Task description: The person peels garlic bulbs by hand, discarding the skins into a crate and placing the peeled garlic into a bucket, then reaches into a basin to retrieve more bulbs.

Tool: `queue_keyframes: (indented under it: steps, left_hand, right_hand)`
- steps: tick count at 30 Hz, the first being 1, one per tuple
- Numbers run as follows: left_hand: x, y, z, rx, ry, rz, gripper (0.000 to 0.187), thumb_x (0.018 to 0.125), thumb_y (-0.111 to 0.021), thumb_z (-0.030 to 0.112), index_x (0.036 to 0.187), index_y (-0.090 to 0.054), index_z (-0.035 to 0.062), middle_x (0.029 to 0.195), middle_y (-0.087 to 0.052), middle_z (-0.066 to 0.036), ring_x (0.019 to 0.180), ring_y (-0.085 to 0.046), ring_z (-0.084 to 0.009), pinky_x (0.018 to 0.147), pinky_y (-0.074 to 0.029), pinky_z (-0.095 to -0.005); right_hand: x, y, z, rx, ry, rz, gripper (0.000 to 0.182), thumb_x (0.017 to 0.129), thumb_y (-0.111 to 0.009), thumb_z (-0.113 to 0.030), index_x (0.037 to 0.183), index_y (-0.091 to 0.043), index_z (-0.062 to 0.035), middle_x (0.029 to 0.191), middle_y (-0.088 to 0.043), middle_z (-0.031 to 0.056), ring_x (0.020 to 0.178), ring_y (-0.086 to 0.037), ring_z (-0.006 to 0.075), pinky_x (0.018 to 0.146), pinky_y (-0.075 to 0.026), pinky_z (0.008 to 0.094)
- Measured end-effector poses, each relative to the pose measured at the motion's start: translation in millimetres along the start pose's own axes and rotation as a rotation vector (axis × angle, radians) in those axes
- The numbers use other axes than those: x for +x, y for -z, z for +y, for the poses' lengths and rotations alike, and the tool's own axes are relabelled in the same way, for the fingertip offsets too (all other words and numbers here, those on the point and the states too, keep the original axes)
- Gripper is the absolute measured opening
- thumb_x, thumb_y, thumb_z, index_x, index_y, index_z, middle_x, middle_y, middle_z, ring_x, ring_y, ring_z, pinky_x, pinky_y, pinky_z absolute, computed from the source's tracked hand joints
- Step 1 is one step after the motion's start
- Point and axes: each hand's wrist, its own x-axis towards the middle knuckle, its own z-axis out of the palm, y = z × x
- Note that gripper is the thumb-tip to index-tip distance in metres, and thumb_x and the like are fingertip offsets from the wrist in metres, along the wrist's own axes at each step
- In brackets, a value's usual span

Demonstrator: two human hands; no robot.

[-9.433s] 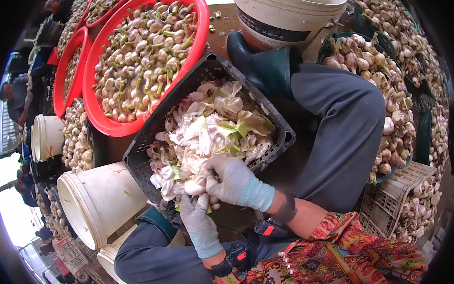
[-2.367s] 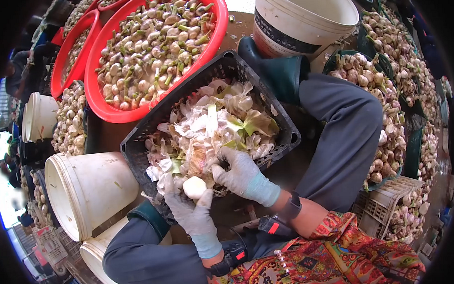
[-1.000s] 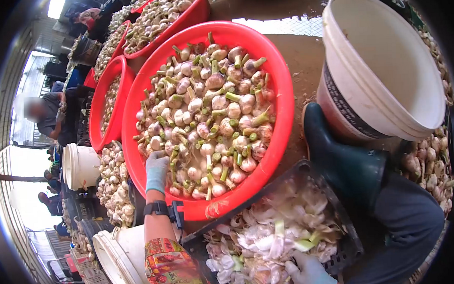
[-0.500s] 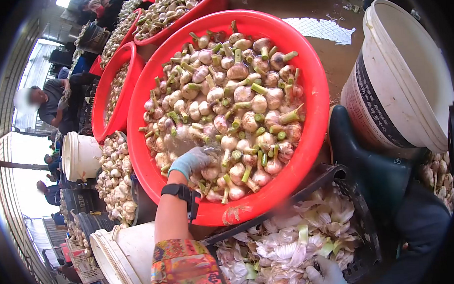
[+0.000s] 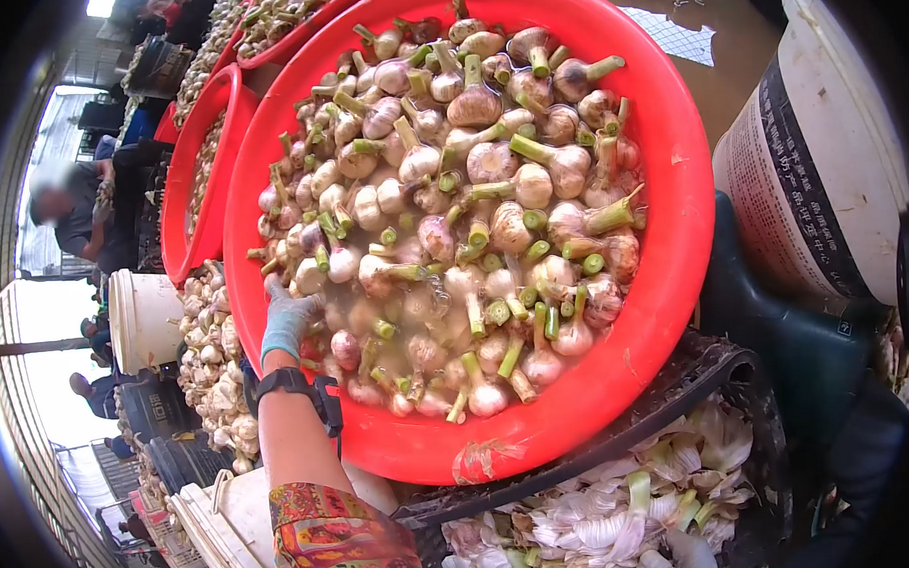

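Observation:
A wide red tub (image 5: 673, 226) holds many garlic bulbs (image 5: 490, 163) with cut green stems, sitting in cloudy water. My left hand (image 5: 290, 325), in a pale blue glove with a black watch at the wrist, reaches inside the tub's left wall. Its fingers are extended and apart among the bulbs at the edge, with nothing gripped in them. Low at the frame's bottom, my right hand (image 5: 684, 554) in a pale glove lies over loose garlic skins (image 5: 593, 515) in a black crate (image 5: 723, 370). Its visible fingers are apart, and the rest of it is cut off.
A large white bucket (image 5: 821, 161) stands at right beside a dark green boot (image 5: 776, 313). More red tubs (image 5: 177, 229) of garlic, a garlic heap (image 5: 217, 362) and white buckets (image 5: 145, 315) line the left. A person (image 5: 77, 212) sits working further back.
My left hand has moved from the tub's lower middle leftward to its inner wall, leaving murky, rippled water. The view has shifted closer to the tub. My right hand stays over the skins.

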Motion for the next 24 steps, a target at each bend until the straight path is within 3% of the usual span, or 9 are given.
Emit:
queue_keyframes:
  steps: [2,4,6,12,14,18,20,21,24]
  left_hand:
    - [0.5,-12.2,-3.2,0.027,-0.042,-0.056,0.075,0.066,-0.066,0.012,0.135,-0.038,-0.0004,0.121,-0.054,-0.02,0.114,-0.053,-0.0291,0.094,-0.043,-0.0342]
    - [5.5,-16.2,-5.3,-0.116,0.016,-0.467,0.053,0.069,-0.058,0.011,0.12,-0.052,-0.0016,0.105,-0.061,-0.019,0.099,-0.059,-0.0287,0.085,-0.046,-0.0347]
    - [25.8,-41.8,-27.3,0.314,-0.172,-0.338,0.041,0.068,-0.057,0.01,0.108,-0.059,-0.0019,0.091,-0.064,-0.015,0.08,-0.06,-0.0229,0.071,-0.049,-0.0334]
    - [-102.4,19.9,60.7,-0.54,-0.049,-0.313,0.042,0.079,-0.066,0.016,0.118,-0.059,0.0057,0.097,-0.065,-0.006,0.082,-0.062,-0.0159,0.065,-0.05,-0.0257]
    - [-137.7,18.6,60.4,-0.887,-0.268,-0.197,0.031,0.085,-0.061,0.023,0.113,-0.06,0.0094,0.09,-0.063,-0.001,0.069,-0.058,-0.0081,0.053,-0.045,-0.0246]
    - [-310.0,29.8,118.5,-1.512,0.073,-0.223,0.033,0.093,-0.051,0.032,0.103,-0.058,0.0019,0.088,-0.064,-0.007,0.068,-0.059,-0.0137,0.057,-0.049,-0.0256]
    - [-378.3,7.4,107.6,-1.701,0.087,-0.464,0.033,0.095,-0.05,0.032,0.108,-0.057,0.0026,0.096,-0.062,-0.008,0.075,-0.058,-0.0148,0.07,-0.051,-0.0278]
    - [-411.3,-0.7,102.6,-1.729,-0.074,-0.56,0.031,0.094,-0.051,0.027,0.11,-0.055,0.0011,0.098,-0.061,-0.009,0.086,-0.061,-0.0147,0.079,-0.05,-0.0272]
    - [-502.9,-26.8,107.3,-1.71,0.187,-0.349,0.034,0.097,-0.048,0.03,0.117,-0.054,0.0037,0.099,-0.06,-0.003,0.085,-0.058,-0.0132,0.078,-0.048,-0.0267]
  right_hand:
    - [1.6,-1.3,3.2,-0.024,0.013,0.017,0.027,0.092,-0.049,-0.017,0.106,-0.053,0.006,0.064,-0.054,0.0061,0.059,-0.054,0.0141,0.054,-0.042,0.0278]
    - [0.6,-4.4,7.3,-0.01,0.043,0.008,0.028,0.092,-0.049,-0.017,0.106,-0.053,0.0064,0.065,-0.055,0.0064,0.06,-0.054,0.0144,0.054,-0.042,0.0281]
    - [0.4,-7.9,-0.1,-0.008,0.059,0.036,0.025,0.092,-0.05,-0.017,0.103,-0.054,0.0052,0.066,-0.055,0.0066,0.06,-0.053,0.0144,0.054,-0.042,0.0282]
    - [-24.9,-7.4,-1.6,-0.087,0.176,0.016,0.019,0.092,-0.048,-0.014,0.094,-0.056,0.0026,0.071,-0.056,0.0093,0.061,-0.05,0.0178,0.058,-0.042,0.0308]
    - [-37.9,-6.2,-6.5,-0.289,0.189,0.022,0.019,0.093,-0.047,-0.014,0.097,-0.057,0.0019,0.079,-0.058,0.0135,0.07,-0.055,0.0242,0.065,-0.044,0.0332]
    - [-55.0,-17.4,11.1,-0.097,0.658,0.148,0.03,0.089,-0.055,-0.023,0.109,-0.06,-0.0008,0.095,-0.062,0.022,0.087,-0.062,0.0335,0.076,-0.047,0.0364]
    - [-58.8,-17.6,29.4,-0.016,0.568,0.005,0.057,0.096,-0.043,-0.043,0.133,-0.041,0.0012,0.074,-0.053,-0.0003,0.061,-0.042,0.0037,0.057,-0.039,0.0211]
    - [-61.8,-18.4,31.9,0.007,0.594,-0.009,0.053,0.097,-0.042,-0.038,0.134,-0.04,0.0003,0.076,-0.052,0.0002,0.061,-0.042,0.0044,0.057,-0.04,0.0211]
    - [-78.1,-17.3,30.1,-0.003,0.64,-0.062,0.044,0.1,-0.04,-0.027,0.136,-0.039,-0.0023,0.086,-0.052,0.001,0.061,-0.041,0.0045,0.057,-0.039,0.0201]
